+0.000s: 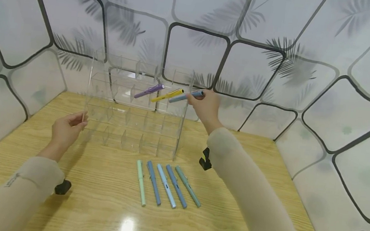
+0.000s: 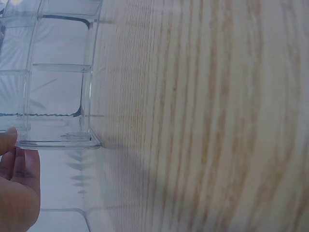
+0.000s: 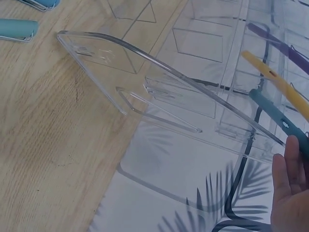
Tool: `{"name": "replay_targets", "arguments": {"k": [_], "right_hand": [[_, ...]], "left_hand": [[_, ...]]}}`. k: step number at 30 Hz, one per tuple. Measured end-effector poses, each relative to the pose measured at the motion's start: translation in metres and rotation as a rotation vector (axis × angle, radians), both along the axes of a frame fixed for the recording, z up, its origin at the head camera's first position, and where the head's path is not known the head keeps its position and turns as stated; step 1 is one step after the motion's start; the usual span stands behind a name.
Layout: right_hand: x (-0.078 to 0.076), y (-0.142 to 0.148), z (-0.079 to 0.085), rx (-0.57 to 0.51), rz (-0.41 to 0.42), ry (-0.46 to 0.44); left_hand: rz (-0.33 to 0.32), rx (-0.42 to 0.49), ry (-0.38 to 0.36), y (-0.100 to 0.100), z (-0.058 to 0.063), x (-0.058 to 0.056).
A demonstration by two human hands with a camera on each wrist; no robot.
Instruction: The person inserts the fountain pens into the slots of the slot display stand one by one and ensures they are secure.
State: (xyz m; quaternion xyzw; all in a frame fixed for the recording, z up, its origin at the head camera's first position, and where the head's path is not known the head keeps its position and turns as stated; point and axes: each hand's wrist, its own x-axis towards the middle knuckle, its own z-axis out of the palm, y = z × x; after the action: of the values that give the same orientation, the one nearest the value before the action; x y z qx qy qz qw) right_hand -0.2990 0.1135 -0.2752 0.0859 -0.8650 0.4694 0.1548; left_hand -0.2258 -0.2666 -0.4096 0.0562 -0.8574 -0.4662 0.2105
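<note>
A clear stepped display rack point(image 1: 180, 134) with divided tiers stands on the table. My left hand point(image 1: 68, 127) pinches its left side panel between thumb and fingers, also visible at the panel's edge point(image 2: 58, 144) in the left wrist view. At the rack's upper right, my right hand point(image 1: 209, 106) holds a blue pen point(image 1: 181, 97) by its upper end, its other end slanting down over a tier. Beside it a yellow pen point(image 1: 166, 95) and a purple pen point(image 1: 149, 91) lean in the same tier. Whether the blue pen touches the rack, I cannot tell.
In front of the rack several pens lie in a row on the wooden table point(image 1: 95, 196): a light green pen point(image 1: 141, 182), blue ones, and a dark green pen point(image 1: 188, 186) at the right end. Patterned panels point(image 1: 198, 53) enclose the table's back and sides.
</note>
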Motion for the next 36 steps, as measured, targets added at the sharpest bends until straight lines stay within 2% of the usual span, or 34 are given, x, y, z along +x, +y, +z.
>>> {"name": "replay_targets", "arguments": {"k": [11, 18, 36], "right_hand": [[0.000, -0.008, 0.001, 0.045, -0.019, -0.016], [-0.001, -0.010, 0.000, 0.071, -0.031, -0.015], [-0.001, 0.003, -0.006, 0.068, 0.059, 0.010]], "left_hand": [[-0.011, 0.027, 0.013, 0.001, 0.000, 0.000], [-0.018, 0.007, 0.004, 0.001, 0.000, 0.001], [-0.021, 0.002, -0.001, 0.002, 0.001, 0.002]]}}
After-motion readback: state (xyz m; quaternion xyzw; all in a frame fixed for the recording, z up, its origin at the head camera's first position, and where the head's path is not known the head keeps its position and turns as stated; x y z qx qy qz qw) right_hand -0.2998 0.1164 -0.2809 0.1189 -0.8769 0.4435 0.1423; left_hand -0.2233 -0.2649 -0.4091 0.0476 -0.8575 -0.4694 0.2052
